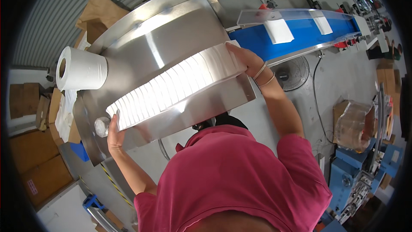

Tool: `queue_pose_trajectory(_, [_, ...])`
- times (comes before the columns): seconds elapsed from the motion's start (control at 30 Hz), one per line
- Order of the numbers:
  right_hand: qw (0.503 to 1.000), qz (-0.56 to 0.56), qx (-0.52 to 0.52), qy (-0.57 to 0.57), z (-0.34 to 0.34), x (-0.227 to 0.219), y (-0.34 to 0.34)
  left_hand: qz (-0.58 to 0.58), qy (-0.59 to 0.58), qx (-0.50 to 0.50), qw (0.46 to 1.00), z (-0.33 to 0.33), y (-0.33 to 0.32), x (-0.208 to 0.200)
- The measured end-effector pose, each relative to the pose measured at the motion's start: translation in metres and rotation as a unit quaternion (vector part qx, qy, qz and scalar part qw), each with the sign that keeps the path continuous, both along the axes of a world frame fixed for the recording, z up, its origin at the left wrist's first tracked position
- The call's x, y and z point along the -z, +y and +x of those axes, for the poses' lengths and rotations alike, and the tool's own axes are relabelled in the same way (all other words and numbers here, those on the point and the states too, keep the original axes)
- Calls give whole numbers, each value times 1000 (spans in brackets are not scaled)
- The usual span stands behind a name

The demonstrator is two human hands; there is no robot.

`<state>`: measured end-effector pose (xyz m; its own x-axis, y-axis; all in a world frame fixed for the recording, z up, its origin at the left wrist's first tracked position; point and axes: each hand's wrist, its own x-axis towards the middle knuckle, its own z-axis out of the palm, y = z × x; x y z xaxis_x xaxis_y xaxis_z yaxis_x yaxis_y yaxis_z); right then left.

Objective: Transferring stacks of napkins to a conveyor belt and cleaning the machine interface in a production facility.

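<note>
A long row of flat white packs, standing on edge and pressed side by side, lies along the near side of a steel tray table. They look like folded tissues, but I cannot make out their exact kind. At the row's left end my left hand is closed against the last pack, thumb up along it. My right hand grips the other end, close to where the belt meets the table. Between them the row is squeezed, curving slightly. Two more white packs, a nearer one and a farther one, lie apart on the blue conveyor belt.
A big white paper roll stands at the table's left edge, with a crumpled clear ball near my left hand. A clear guard runs along the belt. A floor fan, cardboard boxes and blue machinery stand around.
</note>
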<state>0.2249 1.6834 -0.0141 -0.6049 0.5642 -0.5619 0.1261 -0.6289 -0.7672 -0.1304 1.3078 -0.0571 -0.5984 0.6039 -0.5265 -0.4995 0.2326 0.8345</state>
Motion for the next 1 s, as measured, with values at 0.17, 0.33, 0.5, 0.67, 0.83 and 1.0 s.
queue_pose_trajectory(0.17, [943,313,-104,31,26,52,25,3,-14,-3,1000,1,3,-3])
queue_pose_trajectory(0.33, [984,127,1,-124,27,49,23,29,-27,-15,999,2,-4,-1])
queue_pose_trajectory(0.5, [934,-174,280,137,46,93,55,21,-24,-10,999,3,1,-3])
queue_pose_trajectory(0.67, [976,211,-25,-45,-1,25,-11,6,-2,-10,1000,3,-3,-1])
queue_pose_trajectory(0.83, [993,91,9,-70,-12,18,-10,1,0,-11,1000,0,2,2])
queue_pose_trajectory(1.0, [965,223,-10,-141,-7,37,1,7,-7,-5,1000,1,0,2])
